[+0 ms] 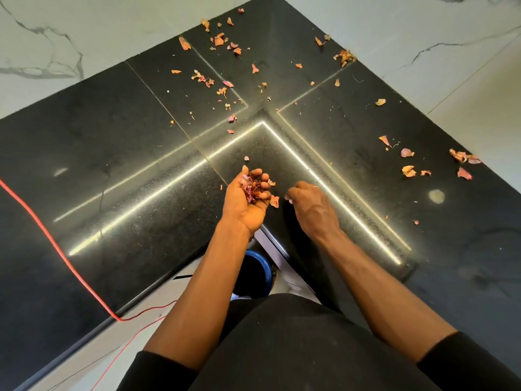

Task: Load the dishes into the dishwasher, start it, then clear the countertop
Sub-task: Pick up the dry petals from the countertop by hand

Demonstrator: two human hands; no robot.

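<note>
Bottom centre: a black top, with both bare forearms reaching up the frame out of black sleeves. Just above the top, in the gap below the counter's inner corner, a blue bucket, partly hidden by the left forearm. Lower left: a red cable lying diagonally across the black counter and dropping over its edge.

Centre of the frame, over the counter's corner: left hand palm up and cupped, fingers curled round a reddish, papery handful. Just to its right, right hand back up, fingers curled under, tips down at the counter. Something pale at those fingertips; pinched or not, cannot tell. Between the two hands, one peel flat on the counter, just beside the left fingers and apart from the right hand. A smaller one close above the left fingertips.

Right of centre: a pale round spot on the counter.

Farther up: loose peels scattered over the counter, thickest in the upper centre, thinner toward the middle. Another scatter along the right side, near the counter's far edge. All orange to pink, dry and curled, well apart from both hands.

Upper left and upper right corners: white veined wall meeting the counter's back edges.
</note>
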